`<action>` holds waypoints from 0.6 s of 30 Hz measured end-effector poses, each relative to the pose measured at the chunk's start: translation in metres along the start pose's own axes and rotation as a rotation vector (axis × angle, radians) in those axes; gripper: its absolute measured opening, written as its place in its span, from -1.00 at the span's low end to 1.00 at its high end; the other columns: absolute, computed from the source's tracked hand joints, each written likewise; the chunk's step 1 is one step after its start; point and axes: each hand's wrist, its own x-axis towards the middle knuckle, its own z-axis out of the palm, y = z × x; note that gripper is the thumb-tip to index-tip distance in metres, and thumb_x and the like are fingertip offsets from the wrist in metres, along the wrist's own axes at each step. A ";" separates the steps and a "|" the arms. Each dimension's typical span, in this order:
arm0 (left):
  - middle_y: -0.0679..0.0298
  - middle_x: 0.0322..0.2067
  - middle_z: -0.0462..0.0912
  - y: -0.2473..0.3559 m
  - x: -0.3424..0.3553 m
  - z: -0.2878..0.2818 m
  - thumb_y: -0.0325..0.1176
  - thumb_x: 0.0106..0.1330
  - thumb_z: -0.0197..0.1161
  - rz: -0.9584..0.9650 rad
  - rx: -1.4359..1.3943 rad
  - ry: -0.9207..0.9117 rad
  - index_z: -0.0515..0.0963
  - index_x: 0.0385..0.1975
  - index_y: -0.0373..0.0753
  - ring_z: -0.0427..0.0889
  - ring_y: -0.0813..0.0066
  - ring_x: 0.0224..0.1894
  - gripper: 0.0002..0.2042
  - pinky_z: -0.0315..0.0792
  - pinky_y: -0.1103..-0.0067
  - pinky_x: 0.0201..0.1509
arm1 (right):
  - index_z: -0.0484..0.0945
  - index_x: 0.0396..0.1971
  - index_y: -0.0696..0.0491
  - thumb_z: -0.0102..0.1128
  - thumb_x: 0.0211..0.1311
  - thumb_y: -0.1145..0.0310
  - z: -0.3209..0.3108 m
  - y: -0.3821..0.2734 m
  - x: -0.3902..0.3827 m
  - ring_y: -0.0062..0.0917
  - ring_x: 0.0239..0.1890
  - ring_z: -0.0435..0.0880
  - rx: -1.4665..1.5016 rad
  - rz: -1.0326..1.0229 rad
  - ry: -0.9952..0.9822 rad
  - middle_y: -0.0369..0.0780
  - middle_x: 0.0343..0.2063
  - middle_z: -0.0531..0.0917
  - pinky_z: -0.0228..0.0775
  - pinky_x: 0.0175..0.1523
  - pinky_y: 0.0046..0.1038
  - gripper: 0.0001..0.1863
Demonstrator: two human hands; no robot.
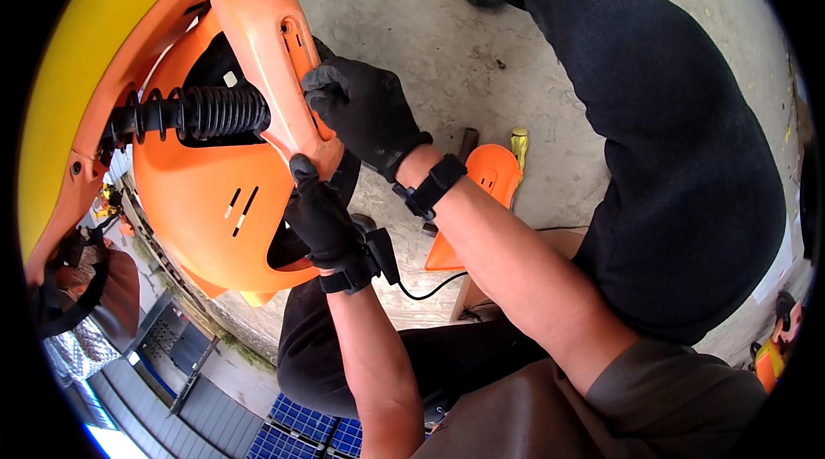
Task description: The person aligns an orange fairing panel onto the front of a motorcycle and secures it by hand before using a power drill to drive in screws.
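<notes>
A long orange plastic cover (273, 64) with a recessed slot along one side stands in front of a black coil-spring shock absorber (219, 113). My left hand (322, 218), in a black glove, grips the cover's lower end with the thumb on its face. My right hand (365, 111), gloved the same, is closed against the slot with its fingers curled. Whatever those fingers may pinch is hidden. Behind the cover sits a rounded orange fender (206, 210) with narrow slits.
On the concrete floor lies a second orange plastic piece (485, 188), beside a yellow item (519, 149) and a dark handle-like bar (467, 145). A black cable (421, 296) runs from my left wrist. My bent leg (679, 141) fills the right side. Yellow-and-orange bodywork (77, 55) curves along the left.
</notes>
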 end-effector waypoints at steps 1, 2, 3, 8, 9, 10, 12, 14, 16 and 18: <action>0.43 -0.49 0.47 0.000 0.000 0.000 -0.13 0.36 0.24 -0.006 0.017 0.007 0.55 -0.35 -0.38 0.34 0.69 -0.44 -0.66 0.24 0.67 -0.33 | 0.60 -0.30 0.13 0.20 0.11 0.48 -0.002 0.000 0.000 -0.42 -0.36 0.68 0.005 0.002 -0.023 -0.17 -0.40 0.68 0.50 -0.19 -0.45 -0.85; 0.43 -0.50 0.46 0.001 -0.001 0.000 -0.13 0.36 0.24 -0.011 0.033 0.013 0.54 -0.36 -0.37 0.33 0.70 -0.44 -0.66 0.23 0.67 -0.34 | 0.60 -0.29 0.12 0.19 0.10 0.49 -0.004 0.001 0.001 -0.42 -0.35 0.68 -0.017 -0.006 -0.042 -0.17 -0.39 0.68 0.50 -0.19 -0.45 -0.85; 0.43 -0.50 0.46 0.001 -0.001 0.000 -0.13 0.35 0.24 -0.021 0.044 0.020 0.54 -0.36 -0.37 0.32 0.70 -0.45 -0.66 0.23 0.67 -0.34 | 0.60 -0.29 0.12 0.19 0.10 0.49 -0.006 0.001 0.003 -0.42 -0.34 0.69 -0.038 -0.014 -0.061 -0.17 -0.39 0.68 0.50 -0.19 -0.44 -0.84; 0.42 -0.48 0.47 0.000 0.001 -0.003 -0.14 0.35 0.25 -0.008 0.056 0.001 0.54 -0.34 -0.35 0.34 0.68 -0.42 -0.68 0.25 0.67 -0.32 | 0.56 -0.42 0.11 0.14 0.06 0.47 -0.004 0.000 0.004 -0.11 -0.33 0.63 -0.048 -0.083 -0.015 -0.04 -0.41 0.62 0.49 -0.24 -0.21 -0.92; 0.41 -0.47 0.47 0.002 0.000 0.000 -0.15 0.36 0.24 0.008 0.023 0.002 0.54 -0.32 -0.35 0.35 0.68 -0.42 -0.68 0.26 0.66 -0.31 | 0.55 -0.42 0.11 0.14 0.05 0.47 -0.004 0.000 0.004 -0.10 -0.33 0.62 -0.063 -0.093 -0.020 -0.04 -0.41 0.62 0.48 -0.24 -0.21 -0.92; 0.40 -0.45 0.48 0.002 0.000 0.001 -0.16 0.36 0.24 0.007 0.002 -0.003 0.53 -0.30 -0.36 0.36 0.67 -0.41 -0.69 0.28 0.66 -0.30 | 0.55 -0.43 0.10 0.15 0.05 0.47 -0.005 0.000 0.004 -0.10 -0.34 0.62 -0.081 -0.102 -0.022 -0.03 -0.42 0.62 0.48 -0.24 -0.20 -0.92; 0.38 -0.41 0.50 0.001 0.000 0.000 -0.18 0.36 0.24 -0.009 -0.027 -0.016 0.53 -0.26 -0.36 0.39 0.65 -0.39 -0.70 0.31 0.64 -0.28 | 0.54 -0.45 0.10 0.15 0.05 0.46 -0.004 0.001 0.004 -0.09 -0.35 0.62 -0.111 -0.122 0.001 -0.03 -0.43 0.61 0.47 -0.26 -0.19 -0.94; 0.41 -0.52 0.39 0.000 0.001 0.000 -0.14 0.36 0.23 0.018 -0.035 -0.011 0.44 -0.42 -0.29 0.31 0.66 -0.48 -0.69 0.21 0.63 -0.37 | 0.53 -0.47 0.10 0.15 0.05 0.46 -0.003 -0.001 0.004 -0.10 -0.36 0.62 -0.134 -0.122 0.000 -0.03 -0.44 0.61 0.47 -0.26 -0.19 -0.95; 0.44 -0.63 0.28 -0.001 0.001 0.005 -0.09 0.36 0.22 0.068 -0.048 -0.005 0.35 -0.58 -0.23 0.22 0.66 -0.58 -0.62 0.11 0.61 -0.47 | 0.52 -0.49 0.10 0.16 0.06 0.45 -0.005 -0.001 0.004 -0.10 -0.36 0.62 -0.158 -0.100 -0.017 -0.03 -0.45 0.61 0.46 -0.27 -0.19 -0.95; 0.37 -0.47 0.43 -0.002 0.002 0.003 -0.16 0.36 0.23 0.057 -0.089 -0.020 0.44 -0.38 -0.30 0.35 0.63 -0.45 -0.70 0.25 0.62 -0.35 | 0.55 -0.44 0.13 0.14 0.07 0.47 -0.004 -0.002 0.004 -0.22 -0.38 0.64 -0.170 -0.069 -0.039 -0.09 -0.47 0.63 0.47 -0.25 -0.31 -0.93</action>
